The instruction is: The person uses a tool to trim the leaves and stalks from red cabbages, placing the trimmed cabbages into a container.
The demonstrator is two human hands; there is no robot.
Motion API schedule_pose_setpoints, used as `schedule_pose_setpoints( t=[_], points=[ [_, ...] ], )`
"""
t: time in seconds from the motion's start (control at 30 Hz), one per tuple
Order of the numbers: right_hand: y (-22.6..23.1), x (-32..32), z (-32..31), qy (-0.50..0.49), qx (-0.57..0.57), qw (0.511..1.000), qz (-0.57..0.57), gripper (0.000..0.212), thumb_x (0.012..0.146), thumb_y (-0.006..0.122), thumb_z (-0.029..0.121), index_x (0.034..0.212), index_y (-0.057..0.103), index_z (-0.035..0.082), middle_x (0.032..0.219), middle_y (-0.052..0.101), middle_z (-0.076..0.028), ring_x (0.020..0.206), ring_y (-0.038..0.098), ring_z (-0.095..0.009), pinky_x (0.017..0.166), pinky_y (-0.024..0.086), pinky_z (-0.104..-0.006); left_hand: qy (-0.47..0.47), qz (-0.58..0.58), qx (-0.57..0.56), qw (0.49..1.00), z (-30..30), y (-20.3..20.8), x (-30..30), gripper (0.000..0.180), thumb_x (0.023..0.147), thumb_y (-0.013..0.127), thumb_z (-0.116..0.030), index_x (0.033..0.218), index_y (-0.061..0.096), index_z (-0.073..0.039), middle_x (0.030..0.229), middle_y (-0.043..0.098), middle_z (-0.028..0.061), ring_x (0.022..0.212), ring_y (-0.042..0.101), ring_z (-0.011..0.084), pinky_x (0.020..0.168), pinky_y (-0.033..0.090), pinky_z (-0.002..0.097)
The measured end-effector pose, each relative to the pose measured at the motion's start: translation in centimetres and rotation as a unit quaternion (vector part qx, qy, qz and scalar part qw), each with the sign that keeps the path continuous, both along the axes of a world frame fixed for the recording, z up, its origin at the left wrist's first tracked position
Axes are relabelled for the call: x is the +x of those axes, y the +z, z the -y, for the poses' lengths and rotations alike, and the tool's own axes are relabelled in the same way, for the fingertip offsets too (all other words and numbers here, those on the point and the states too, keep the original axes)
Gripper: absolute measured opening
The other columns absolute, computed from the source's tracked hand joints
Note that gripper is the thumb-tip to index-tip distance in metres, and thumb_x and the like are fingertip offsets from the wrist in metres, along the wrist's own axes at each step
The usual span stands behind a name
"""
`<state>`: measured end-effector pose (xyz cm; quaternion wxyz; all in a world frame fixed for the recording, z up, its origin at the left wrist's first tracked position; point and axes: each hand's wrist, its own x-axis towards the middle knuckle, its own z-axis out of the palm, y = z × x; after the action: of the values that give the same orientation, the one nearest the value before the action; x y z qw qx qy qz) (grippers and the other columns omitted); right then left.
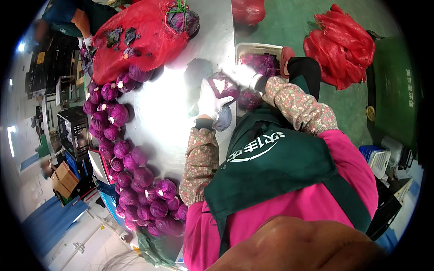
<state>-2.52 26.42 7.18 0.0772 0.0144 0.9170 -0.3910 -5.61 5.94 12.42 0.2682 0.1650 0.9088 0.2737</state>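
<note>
A purple cabbage (224, 86) with a pale cut stem end facing up rests at the metal table's edge. My left hand (211, 102), in a white glove, is wrapped round its near left side. Close to its right side is my right hand (244, 76), also white-gloved. Motion and glare smear its fingers, so I cannot tell whether it holds anything. Another purple cabbage (249, 99) sits just below my right hand, beside my apron. A loose dull purple leaf (224, 118) lies by my left wrist.
Many purple cabbages (143, 177) line the left of the metal table (169, 101). A red mesh sack (149, 40) lies at the far side, near another person's gloved hands (86, 42). A white basket (242, 47) of purple trimmings and a red mesh heap (340, 47) are beyond the edge.
</note>
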Motion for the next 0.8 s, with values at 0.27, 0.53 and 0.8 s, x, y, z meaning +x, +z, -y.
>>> schedule_pose_setpoints(
  t=[0.27,0.53,0.8],
  points=[
    [-6.5,2.8,-2.9,-0.324,-0.147,0.926,0.124,0.054,0.101,0.048,0.051,0.132,0.061,0.009,0.081,0.073,-0.017,0.071,0.072,-0.032,0.072,0.055,-0.0422,-0.009,-0.102,0.001,0.995,2.1,-2.4,2.2,0.14,0.05,0.1,-0.026,0.158,0.014,-0.003,0.15,0.038,0.0257,0.135,0.046,0.0387,0.113,0.041,0.0414],
    [3.8,3.7,2.5,-0.032,0.007,0.999,0.004,0.054,0.084,0.063,0.05,0.12,0.063,0.011,0.097,0.073,-0.016,0.093,0.07,-0.038,0.082,0.054,-0.0468,-0.068,-0.104,-0.066,0.99,1.2,-0.9,2.1,0.135,0.048,0.099,-0.03,0.158,0.021,-0.015,0.139,0.04,0.0282,0.124,0.052,0.0425,0.104,0.048,0.0455],
    [-1.9,3.0,-1.9,-0.196,0.015,0.98,-0.027,0.028,0.085,0.063,0.032,0.101,0.071,0.011,0.093,0.072,-0.02,0.088,0.07,-0.04,0.08,0.056,-0.0476,-0.03,-0.149,0.026,0.988,1.0,-1.6,2.1,0.129,0.053,0.098,-0.03,0.153,0.023,0.005,0.155,0.031,0.0255,0.14,0.04,0.0383,0.116,0.037,0.0426]
  ],
)
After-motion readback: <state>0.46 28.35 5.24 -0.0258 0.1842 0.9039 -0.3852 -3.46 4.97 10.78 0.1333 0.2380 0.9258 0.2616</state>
